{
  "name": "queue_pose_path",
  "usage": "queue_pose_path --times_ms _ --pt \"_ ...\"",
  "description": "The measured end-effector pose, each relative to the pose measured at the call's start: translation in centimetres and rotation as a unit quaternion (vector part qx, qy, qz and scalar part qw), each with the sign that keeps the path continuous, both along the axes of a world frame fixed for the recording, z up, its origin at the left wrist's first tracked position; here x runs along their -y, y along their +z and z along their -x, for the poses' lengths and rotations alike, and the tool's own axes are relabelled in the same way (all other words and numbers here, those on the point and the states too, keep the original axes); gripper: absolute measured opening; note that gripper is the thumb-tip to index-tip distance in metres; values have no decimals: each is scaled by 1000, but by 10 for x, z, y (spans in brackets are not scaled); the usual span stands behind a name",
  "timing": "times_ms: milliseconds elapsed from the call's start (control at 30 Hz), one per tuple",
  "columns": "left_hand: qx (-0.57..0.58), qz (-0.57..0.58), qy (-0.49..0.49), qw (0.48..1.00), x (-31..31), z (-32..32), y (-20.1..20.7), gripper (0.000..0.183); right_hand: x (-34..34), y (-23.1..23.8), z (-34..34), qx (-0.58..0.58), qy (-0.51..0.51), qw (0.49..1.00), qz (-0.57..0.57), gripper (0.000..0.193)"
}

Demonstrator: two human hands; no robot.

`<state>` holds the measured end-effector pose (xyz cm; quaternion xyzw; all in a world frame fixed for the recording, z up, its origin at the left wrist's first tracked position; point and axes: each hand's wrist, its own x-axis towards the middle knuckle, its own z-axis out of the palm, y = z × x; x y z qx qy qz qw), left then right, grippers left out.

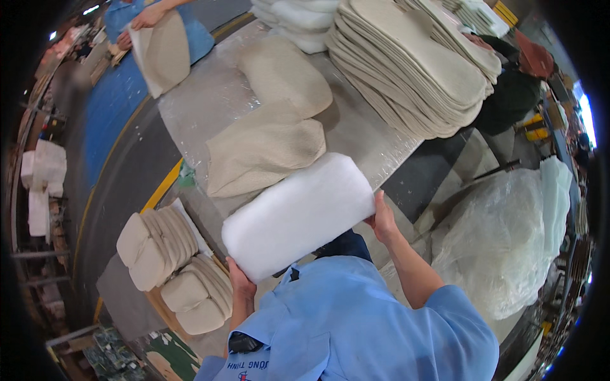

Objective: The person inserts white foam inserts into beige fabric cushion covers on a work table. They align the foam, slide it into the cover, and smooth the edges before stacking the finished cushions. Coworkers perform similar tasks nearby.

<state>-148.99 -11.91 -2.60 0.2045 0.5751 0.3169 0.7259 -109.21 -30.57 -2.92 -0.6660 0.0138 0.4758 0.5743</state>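
White pad [298,216] slung between your two hands, just in front of your torso.
Your left hand [243,279] pinches its near-left corner, your right hand [382,219] its right end; fingers partly hidden underneath. Pad lies lengthwise between them, slanting up to the right. Just beyond its far edge, a rumpled beige cover [264,152] on the plastic-sheeted table [190,114]; past that, a second beige cover [286,73]. Farther right, a tall stack of beige pieces [406,70]. Far left, a co-worker's hands [150,15] hold another beige piece [168,57].
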Motion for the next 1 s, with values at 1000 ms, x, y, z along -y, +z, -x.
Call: queue_pose_path --times_ms 1000 --pt "-200 -106 -65 972 -55 -20 42 83 -102 49 -53 371 251 891 73 73"
